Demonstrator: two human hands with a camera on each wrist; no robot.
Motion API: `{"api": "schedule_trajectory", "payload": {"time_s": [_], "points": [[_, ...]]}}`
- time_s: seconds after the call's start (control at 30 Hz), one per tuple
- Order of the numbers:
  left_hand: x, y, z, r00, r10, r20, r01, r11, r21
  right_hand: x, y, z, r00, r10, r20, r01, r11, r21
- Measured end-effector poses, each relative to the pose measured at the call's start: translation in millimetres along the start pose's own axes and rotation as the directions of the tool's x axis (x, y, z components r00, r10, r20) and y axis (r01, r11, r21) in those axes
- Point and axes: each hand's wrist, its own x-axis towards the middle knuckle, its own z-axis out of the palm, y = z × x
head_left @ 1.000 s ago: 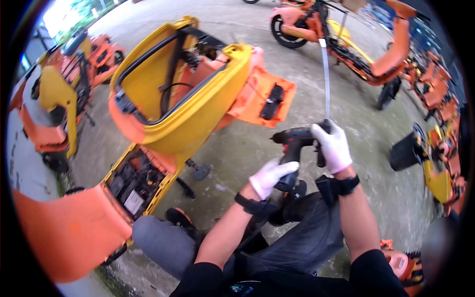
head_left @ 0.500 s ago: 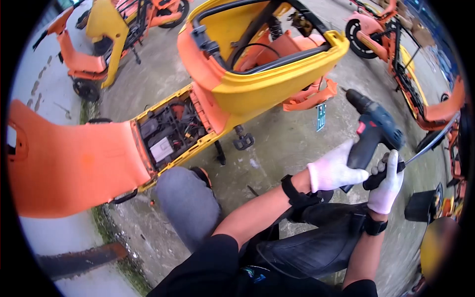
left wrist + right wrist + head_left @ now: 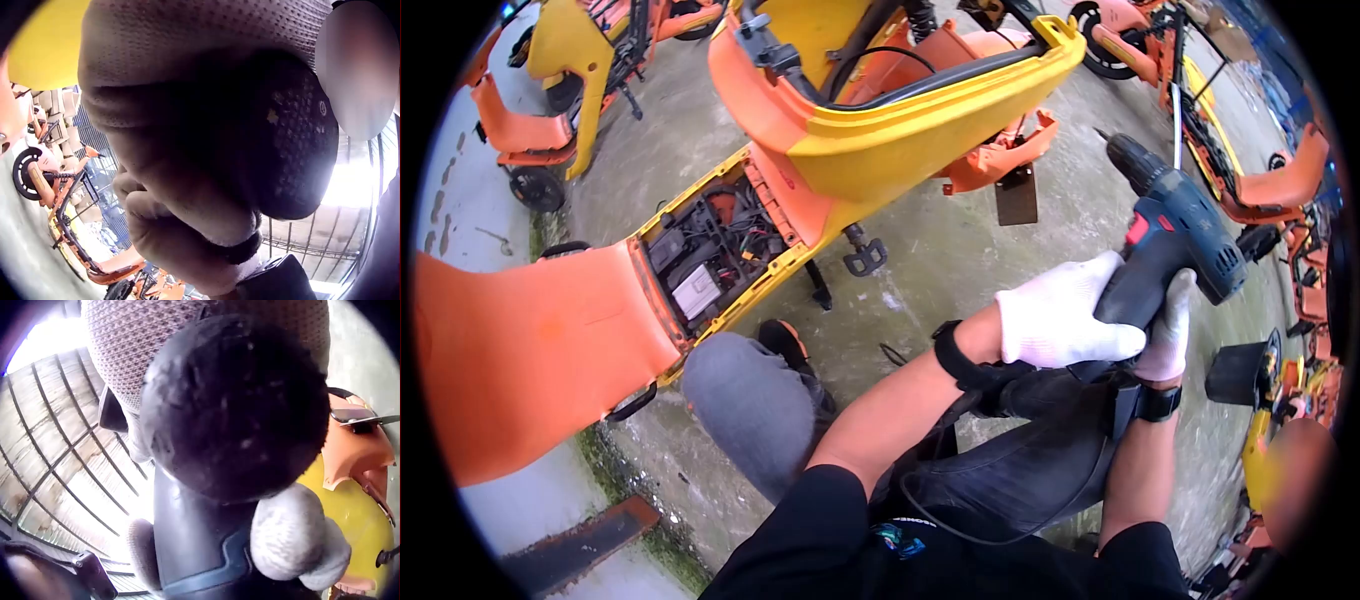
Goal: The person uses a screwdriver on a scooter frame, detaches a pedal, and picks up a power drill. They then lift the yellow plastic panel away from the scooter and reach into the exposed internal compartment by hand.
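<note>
Left hand (image 3: 1068, 315): I saw its white-gloved fingers wrapped round the grip of the power drill (image 3: 1180, 225).
Right hand (image 3: 1168, 335): just beside the left fingers, partly hidden behind the grip; I saw its fingers curled round a black-handled tool (image 3: 237, 412), whose round end loomed in the right wrist view.
Metal shaft (image 3: 1177, 125): showed beyond the right fingers, behind the drill.
Drill position: in the left fingers, its bit pointing away from them to the upper left, apart from the scooter (image 3: 880, 140).
Scooter position: left of and beyond the fingers, its floor compartment (image 3: 765, 285) uncovered.
Pedal (image 3: 865, 260): left of the left fingers.
Black bucket (image 3: 1236, 374): right of the right fingers.
</note>
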Motion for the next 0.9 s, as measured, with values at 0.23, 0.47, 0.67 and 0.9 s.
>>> {"api": "schedule_trajectory", "payload": {"time_s": [0.23,0.47,0.67,0.9], "points": [[-1.2,9.4,-3.9,0.998,-0.043,-0.040,0.050,0.975,0.218,9.0,2.3,22.9,0.989,0.009,-0.146,-0.009,1.000,-0.002],[-5.2,32.2,2.3,0.989,-0.014,-0.150,0.105,0.777,0.621,7.4,2.5,45.9,0.991,0.115,0.069,-0.128,0.964,0.232],[-15.3,27.3,1.9,0.964,0.086,-0.250,0.146,0.615,0.775,13.1,8.1,50.4,0.980,0.184,0.075,-0.194,0.968,0.161],[-31.0,18.0,-11.5,0.850,0.345,-0.398,0.028,0.725,0.688,27.7,19.5,61.2,0.995,0.004,-0.095,0.002,0.998,0.065]]}}
